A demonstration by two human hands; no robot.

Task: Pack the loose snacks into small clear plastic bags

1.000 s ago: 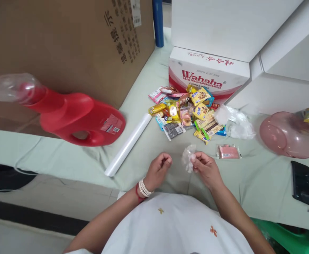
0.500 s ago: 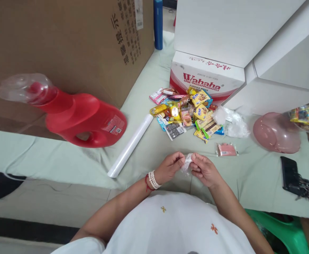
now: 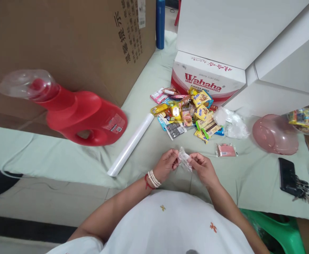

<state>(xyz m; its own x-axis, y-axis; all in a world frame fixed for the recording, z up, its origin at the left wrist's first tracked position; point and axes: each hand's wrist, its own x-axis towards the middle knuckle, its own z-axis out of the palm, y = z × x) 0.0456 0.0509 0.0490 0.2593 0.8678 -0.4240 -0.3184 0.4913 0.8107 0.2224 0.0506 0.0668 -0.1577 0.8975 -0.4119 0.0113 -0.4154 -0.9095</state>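
Between my two hands is a small crumpled clear plastic bag (image 3: 185,159), held over the near edge of the cloth. My left hand (image 3: 167,164), with beads at its wrist, pinches the bag's left side. On the other side, the fingers and thumb of my right hand (image 3: 203,168) grip it too. A flat pink packet (image 3: 226,150) lies to the right, apart from my hands. Beyond them is a heap of wrapped snacks (image 3: 181,113), with a bunched clear plastic bag (image 3: 232,123) at its right end.
A plastic film roll (image 3: 132,144) and a red jug (image 3: 88,118) lie to the left, by a large cardboard box (image 3: 64,42). A Wahaha carton (image 3: 207,76) stands behind the snacks. At right are a pink bowl (image 3: 274,134), a phone (image 3: 286,174) and keys (image 3: 304,188).
The plastic bag between my fingers has been turned and spread a little wider. My hands have moved slightly apart, and the view has shifted a little.
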